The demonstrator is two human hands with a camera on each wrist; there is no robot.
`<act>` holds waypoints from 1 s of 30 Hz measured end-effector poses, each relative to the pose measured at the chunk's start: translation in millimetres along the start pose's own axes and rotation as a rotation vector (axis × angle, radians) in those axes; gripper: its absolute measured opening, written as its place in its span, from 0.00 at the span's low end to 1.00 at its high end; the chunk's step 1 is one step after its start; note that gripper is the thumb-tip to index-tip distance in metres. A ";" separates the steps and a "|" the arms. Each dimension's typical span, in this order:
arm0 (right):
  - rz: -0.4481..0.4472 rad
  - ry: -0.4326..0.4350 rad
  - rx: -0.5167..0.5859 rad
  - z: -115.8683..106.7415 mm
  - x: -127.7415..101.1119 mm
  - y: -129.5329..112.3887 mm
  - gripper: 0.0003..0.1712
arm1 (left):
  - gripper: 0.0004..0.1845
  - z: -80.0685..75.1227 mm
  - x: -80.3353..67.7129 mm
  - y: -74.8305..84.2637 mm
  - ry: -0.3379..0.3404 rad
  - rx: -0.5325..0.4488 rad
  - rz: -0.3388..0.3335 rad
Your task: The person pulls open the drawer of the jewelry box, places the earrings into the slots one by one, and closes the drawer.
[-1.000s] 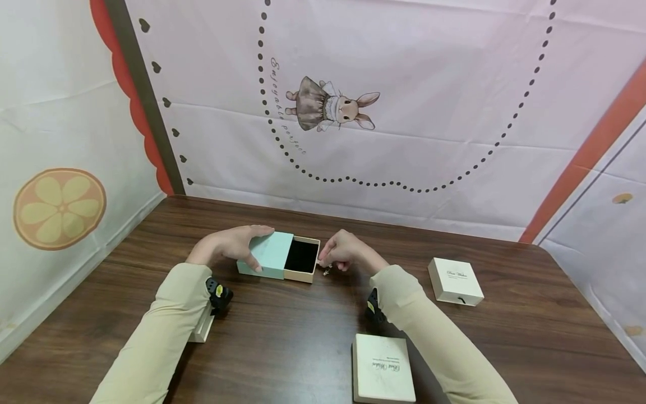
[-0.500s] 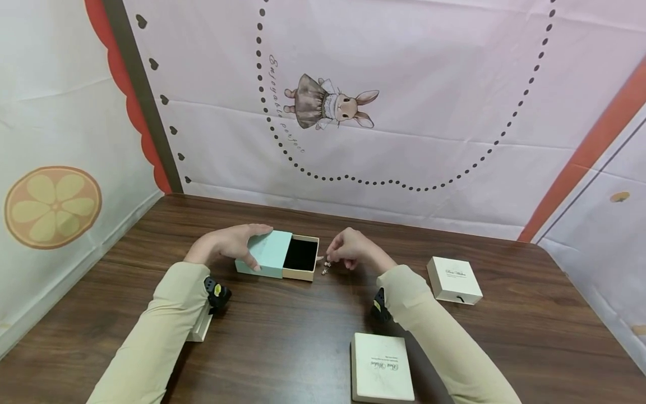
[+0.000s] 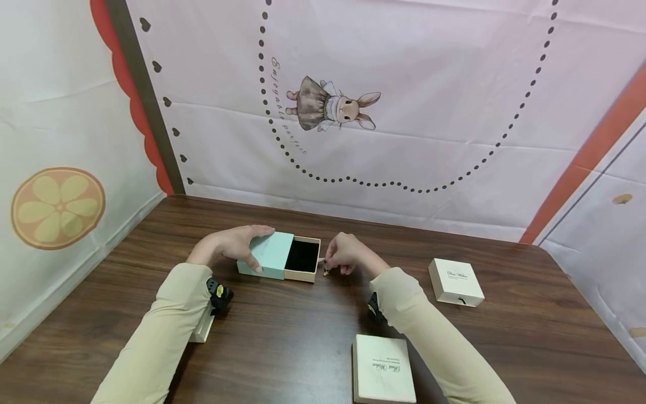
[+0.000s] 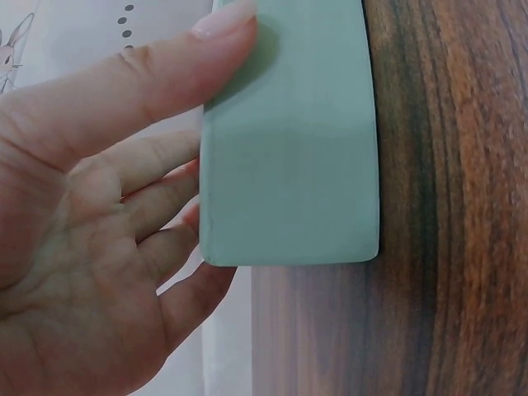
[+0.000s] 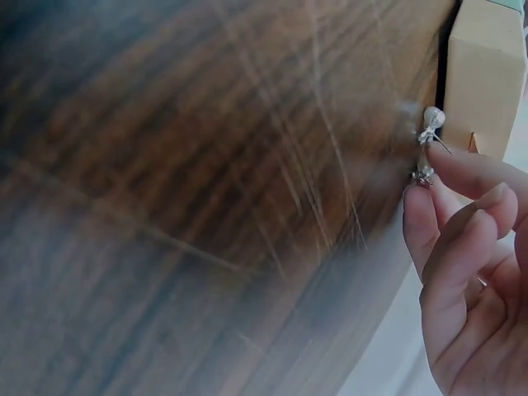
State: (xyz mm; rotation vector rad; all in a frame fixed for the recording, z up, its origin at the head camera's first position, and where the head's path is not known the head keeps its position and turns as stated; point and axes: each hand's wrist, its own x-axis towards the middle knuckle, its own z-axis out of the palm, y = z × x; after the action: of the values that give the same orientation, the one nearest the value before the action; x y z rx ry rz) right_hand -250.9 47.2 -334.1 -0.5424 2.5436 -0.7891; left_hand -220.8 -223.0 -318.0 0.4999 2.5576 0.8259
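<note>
My left hand point(image 3: 229, 245) grips the pale blue sleeve point(image 3: 267, 255) of a drawer box, thumb on its near side and fingers at the far side. In the left wrist view, the thumb point(image 4: 165, 82) lies on the sleeve point(image 4: 293, 165). The cream drawer point(image 3: 300, 275), lined in black, is partly pulled out to the right. Beside its right end, my right hand point(image 3: 345, 251) pinches a small pearl earring point(image 3: 326, 272) low at the tabletop. In the right wrist view, the earring's white pearl point(image 5: 434, 118) and silvery cluster point(image 5: 422, 176) show at the fingertips.
A white lettered box point(image 3: 456, 282) with a dark pull loop stands at the right. Another white box point(image 3: 383, 367) lies near the front, left of the right forearm. A white box point(image 3: 203, 328) is partly hidden under the left forearm. A printed cloth point(image 3: 404, 140) hangs behind the table.
My right hand first drew slightly right from the drawer's end, then came back left and down over the earring, covering more of it. The left hand and box stay in place.
</note>
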 end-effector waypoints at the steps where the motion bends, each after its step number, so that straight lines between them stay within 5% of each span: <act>1: -0.005 0.002 -0.009 0.7 0.2 0.2 0.07 | 0.52 0.3 0.2 -0.1 0.000 -0.001 -0.001; 10: -0.091 0.037 -0.055 -0.5 0.9 6.6 0.09 | 0.52 0.6 0.9 0.2 0.002 -0.005 -0.012; 23: -0.046 0.168 0.136 -10.2 -0.4 10.2 0.03 | 0.53 1.0 1.2 -1.9 0.006 -0.021 -0.023; 30: -0.056 0.158 0.179 -13.1 -0.7 7.4 0.07 | 0.53 0.1 2.4 -3.2 0.005 -0.015 -0.013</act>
State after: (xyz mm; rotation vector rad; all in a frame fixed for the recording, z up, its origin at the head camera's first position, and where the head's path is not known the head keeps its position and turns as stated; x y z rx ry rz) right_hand -258.5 59.0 -328.5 -0.5127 2.5731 -1.1076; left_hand -223.4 -224.4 -320.6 0.4769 2.5542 0.8420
